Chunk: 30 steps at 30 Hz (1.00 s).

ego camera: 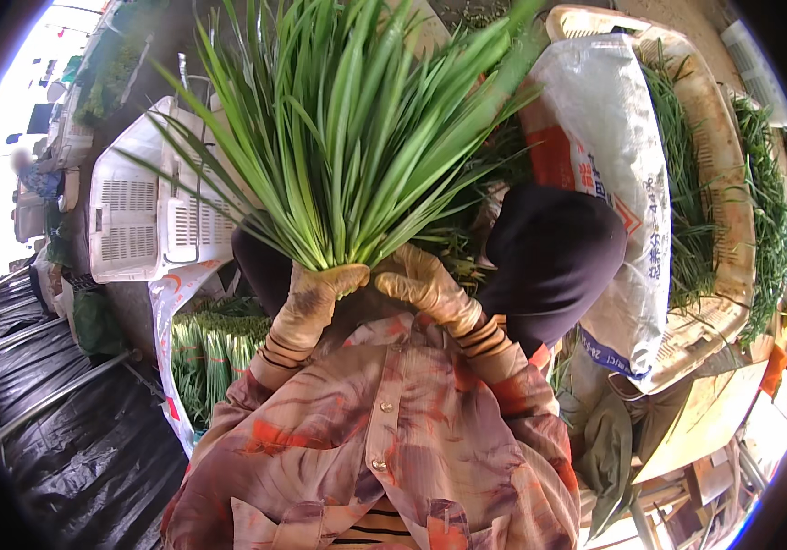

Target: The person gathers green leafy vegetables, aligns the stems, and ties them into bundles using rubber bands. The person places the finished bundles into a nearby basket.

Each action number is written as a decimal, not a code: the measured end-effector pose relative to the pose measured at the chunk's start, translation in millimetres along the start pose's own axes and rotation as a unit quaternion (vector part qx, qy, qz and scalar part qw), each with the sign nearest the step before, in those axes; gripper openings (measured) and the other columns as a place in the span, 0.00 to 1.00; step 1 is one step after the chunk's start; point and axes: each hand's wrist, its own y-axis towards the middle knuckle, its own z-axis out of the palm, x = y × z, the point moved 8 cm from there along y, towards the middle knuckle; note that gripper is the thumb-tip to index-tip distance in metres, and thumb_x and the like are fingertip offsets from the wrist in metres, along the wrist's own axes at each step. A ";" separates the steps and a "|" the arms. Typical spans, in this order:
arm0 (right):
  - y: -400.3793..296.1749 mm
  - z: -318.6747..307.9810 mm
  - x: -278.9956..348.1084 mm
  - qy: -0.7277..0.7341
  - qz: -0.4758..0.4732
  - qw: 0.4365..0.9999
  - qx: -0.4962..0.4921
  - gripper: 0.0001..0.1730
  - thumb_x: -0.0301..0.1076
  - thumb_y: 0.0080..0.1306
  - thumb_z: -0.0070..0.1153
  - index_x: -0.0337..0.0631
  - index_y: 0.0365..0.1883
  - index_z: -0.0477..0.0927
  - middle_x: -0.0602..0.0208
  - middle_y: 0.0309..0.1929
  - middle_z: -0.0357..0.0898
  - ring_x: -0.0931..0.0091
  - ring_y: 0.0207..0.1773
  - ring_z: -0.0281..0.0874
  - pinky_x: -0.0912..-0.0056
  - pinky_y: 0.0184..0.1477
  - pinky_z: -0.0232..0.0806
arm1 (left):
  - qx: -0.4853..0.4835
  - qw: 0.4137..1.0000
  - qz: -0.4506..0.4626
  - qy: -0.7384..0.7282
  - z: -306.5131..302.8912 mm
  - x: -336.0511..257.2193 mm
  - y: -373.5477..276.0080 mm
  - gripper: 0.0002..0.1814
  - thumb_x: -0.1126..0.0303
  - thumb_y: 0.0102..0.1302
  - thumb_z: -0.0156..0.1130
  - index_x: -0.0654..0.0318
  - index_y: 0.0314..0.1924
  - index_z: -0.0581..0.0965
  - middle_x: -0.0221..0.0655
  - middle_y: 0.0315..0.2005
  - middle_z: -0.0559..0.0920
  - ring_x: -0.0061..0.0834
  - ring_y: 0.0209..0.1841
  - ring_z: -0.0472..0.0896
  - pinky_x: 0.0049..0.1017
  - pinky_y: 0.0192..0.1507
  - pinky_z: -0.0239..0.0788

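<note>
My left hand, in a soiled pale glove, grips a large bunch of long flat green leaves, apparently Chinese chives, by its pale lower ends. The leaves fan out away from me, above my knees. Right beside the base of the bunch is my right hand, gloved too. Its thumb and fingers are apart and curved, with nothing visible between them. Loose greens and trimmings lie on the ground between my legs, partly hidden by the bunch and my right hand.
A white slatted plastic crate stands at left. Below it are bundled chives with red ties. On the right, a printed woven sack hangs over a cream crate holding greens. Black plastic sheeting and metal bars occupy the lower left.
</note>
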 end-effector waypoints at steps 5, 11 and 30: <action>2.5 8.8 10.9 0.017 -0.004 1.000 -0.008 0.41 0.46 0.60 0.64 0.38 0.65 0.62 0.69 0.51 0.73 0.77 0.50 0.69 0.73 0.53 0.62 | 0.019 0.993 0.082 0.085 -0.6 -3.6 -0.5 0.28 0.79 0.54 0.68 0.64 0.56 0.69 0.33 0.48 0.78 0.25 0.48 0.77 0.23 0.49 0.71; 7.7 -3.9 34.1 0.091 -0.156 0.982 -0.051 0.55 0.35 0.51 0.72 0.40 0.70 0.49 0.64 0.63 0.63 0.71 0.63 0.63 0.70 0.62 0.59 | 0.059 0.980 0.152 0.110 19.8 -5.0 -2.0 0.27 0.78 0.57 0.67 0.63 0.56 0.69 0.33 0.49 0.77 0.24 0.50 0.76 0.27 0.52 0.69; 24.2 -6.8 52.6 -0.068 -0.176 0.976 -0.113 0.69 0.32 0.42 0.78 0.38 0.72 0.38 0.63 0.61 0.63 0.73 0.62 0.60 0.72 0.65 0.54 | 0.160 0.902 -0.037 -0.400 17.3 68.2 34.8 0.18 0.58 0.65 0.56 0.60 0.51 0.75 0.35 0.48 0.79 0.34 0.49 0.78 0.33 0.52 0.70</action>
